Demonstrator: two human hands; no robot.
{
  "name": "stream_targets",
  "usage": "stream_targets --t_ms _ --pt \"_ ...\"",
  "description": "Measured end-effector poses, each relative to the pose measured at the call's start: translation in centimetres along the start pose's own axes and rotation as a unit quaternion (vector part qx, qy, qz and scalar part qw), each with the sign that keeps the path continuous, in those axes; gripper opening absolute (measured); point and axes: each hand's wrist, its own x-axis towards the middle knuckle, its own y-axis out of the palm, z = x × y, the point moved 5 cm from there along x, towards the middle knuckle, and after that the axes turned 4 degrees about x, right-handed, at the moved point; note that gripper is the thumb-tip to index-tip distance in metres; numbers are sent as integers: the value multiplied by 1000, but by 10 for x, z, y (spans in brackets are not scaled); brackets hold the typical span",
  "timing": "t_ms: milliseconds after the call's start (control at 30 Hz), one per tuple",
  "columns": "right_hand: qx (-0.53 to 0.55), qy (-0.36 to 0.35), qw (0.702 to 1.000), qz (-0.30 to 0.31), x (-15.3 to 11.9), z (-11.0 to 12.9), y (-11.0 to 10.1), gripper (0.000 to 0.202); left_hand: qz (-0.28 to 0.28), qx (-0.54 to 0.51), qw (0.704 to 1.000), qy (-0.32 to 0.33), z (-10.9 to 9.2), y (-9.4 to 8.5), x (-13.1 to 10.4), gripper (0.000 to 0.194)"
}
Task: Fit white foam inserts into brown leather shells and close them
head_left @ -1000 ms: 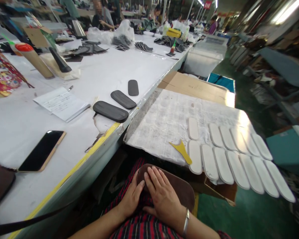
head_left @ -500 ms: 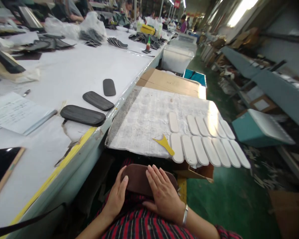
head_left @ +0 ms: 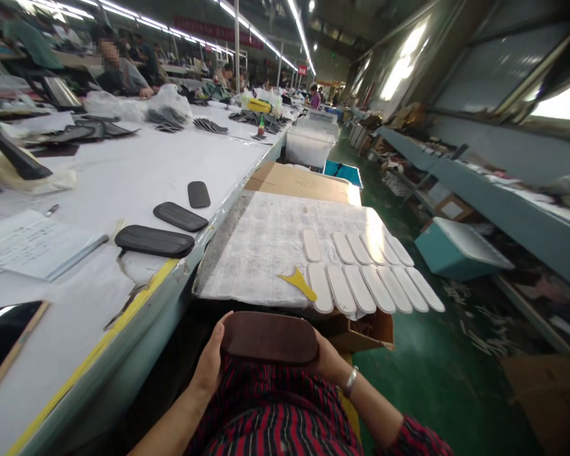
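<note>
My left hand (head_left: pixel 209 361) and right hand (head_left: pixel 330 361), half curled, grip opposite ends of a brown, round-ended pad (head_left: pixel 270 339) above my lap (head_left: pixel 278 399).

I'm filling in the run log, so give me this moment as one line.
left hand: holds brown pad, left end | right hand: holds same pad, right end | ahead: yellow piece, white pads

The white desk (head_left: pixel 123 171) bears three dark pads (head_left: pixel 180 216), a notebook (head_left: pixel 33 244) and a phone (head_left: pixel 7 339). Pale pads (head_left: pixel 341 288) and a yellow tool (head_left: pixel 301 284) lie on the board (head_left: pixel 261 253) beside it.
</note>
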Motion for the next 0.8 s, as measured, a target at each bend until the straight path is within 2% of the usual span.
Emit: stream_targets --t_ms 133,233,333,433,533,633,733,800 --pt "-87 -34 995 -19 7 51 -18 86 65 -161 982 -75 -1 8 -5 55" --pt "-165 -105 979 -60 19 90 -25 76 71 -223 968 -95 -13 2 0 57" --pt "-179 -182 960 -117 40 121 -23 67 81 -260 957 -100 -27 -8 4 60" --pt "-156 -217 958 -99 62 146 -11 53 90 -285 949 -104 -31 -19 2 58" --pt "-152 -256 952 -66 81 175 5 50 60 -303 945 -106 -29 -38 1 48" --pt "-134 -278 948 -78 101 208 8 51 45 -323 943 -74 -37 -68 -2 40" --pt "-100 -277 956 11 120 234 2 45 70 -307 949 -18 -59 -103 -23 40" --pt "-95 -318 941 74 125 244 -4 49 90 -262 961 23 -80 -120 -48 42"
